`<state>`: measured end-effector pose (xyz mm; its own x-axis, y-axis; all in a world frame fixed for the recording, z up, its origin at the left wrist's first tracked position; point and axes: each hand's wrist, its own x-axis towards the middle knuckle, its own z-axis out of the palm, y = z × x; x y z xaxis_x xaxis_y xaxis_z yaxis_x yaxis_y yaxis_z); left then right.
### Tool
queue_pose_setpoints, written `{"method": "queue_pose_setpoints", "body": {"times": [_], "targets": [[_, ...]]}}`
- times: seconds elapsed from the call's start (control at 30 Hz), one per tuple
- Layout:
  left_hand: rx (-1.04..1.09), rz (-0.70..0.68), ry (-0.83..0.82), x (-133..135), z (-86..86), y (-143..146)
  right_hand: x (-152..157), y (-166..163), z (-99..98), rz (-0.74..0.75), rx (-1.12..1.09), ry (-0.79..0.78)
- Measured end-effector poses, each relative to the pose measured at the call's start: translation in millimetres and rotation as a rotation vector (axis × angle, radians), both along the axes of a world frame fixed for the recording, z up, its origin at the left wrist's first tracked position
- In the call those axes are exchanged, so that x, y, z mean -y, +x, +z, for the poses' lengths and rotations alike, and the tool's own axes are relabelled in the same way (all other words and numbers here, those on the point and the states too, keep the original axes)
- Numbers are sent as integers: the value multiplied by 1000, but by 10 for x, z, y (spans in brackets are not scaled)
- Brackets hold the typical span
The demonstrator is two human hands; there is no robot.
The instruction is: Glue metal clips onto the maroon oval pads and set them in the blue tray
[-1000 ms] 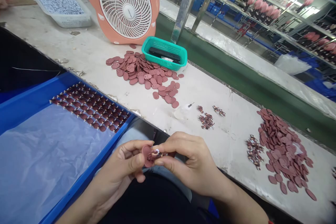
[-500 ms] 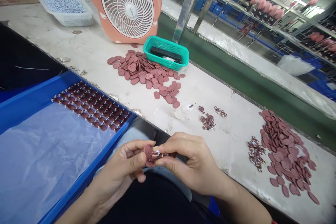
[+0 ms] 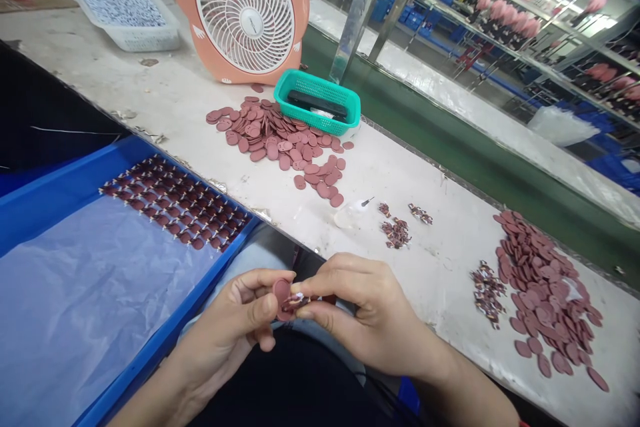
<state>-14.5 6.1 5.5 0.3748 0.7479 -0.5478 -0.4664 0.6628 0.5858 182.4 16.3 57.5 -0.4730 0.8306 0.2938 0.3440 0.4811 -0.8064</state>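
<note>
Between thumb and fingers, my left hand [image 3: 245, 313] pinches a reddish-brown oval disc [image 3: 282, 291] by its edge. My right hand [image 3: 357, 303] is closed on a small dark figure-like piece [image 3: 299, 300] with white and tan marks, touching the disc. Part of another reddish disc seems to show under the right fingers, mostly covered. Both hands meet above my lap, at the table's near edge. Several similar small pieces lie in a little heap [image 3: 396, 232] just beyond, beside a clear bottle with a dark needle tip [image 3: 353, 213].
Loose oval discs [image 3: 280, 133] spread before a green basket [image 3: 317, 101] and an orange fan [image 3: 245, 20]. More discs [image 3: 545, 293] and small pieces [image 3: 488, 293] lie at right. A blue tray [image 3: 50, 190] at left holds rows of assembled pieces [image 3: 175, 203]. A white basket [image 3: 125, 13] stands farther back.
The held disc has turned slightly, so more of its flat face shows beside the small piece. Both hands stay in nearly the same place, still pinching.
</note>
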Motion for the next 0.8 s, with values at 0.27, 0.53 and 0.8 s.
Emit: {"method": "queue_pose_setpoints", "body": {"times": [0.27, 0.53, 0.8], "targets": [[-20, 17, -4, 3, -1, 9, 8, -34, 1, 3, 22, 55], [16, -21, 82, 80, 48, -24, 113, -25, 24, 25, 9, 138], [57, -20, 84, 30, 99, 49, 90, -11, 36, 15, -28, 111]]}}
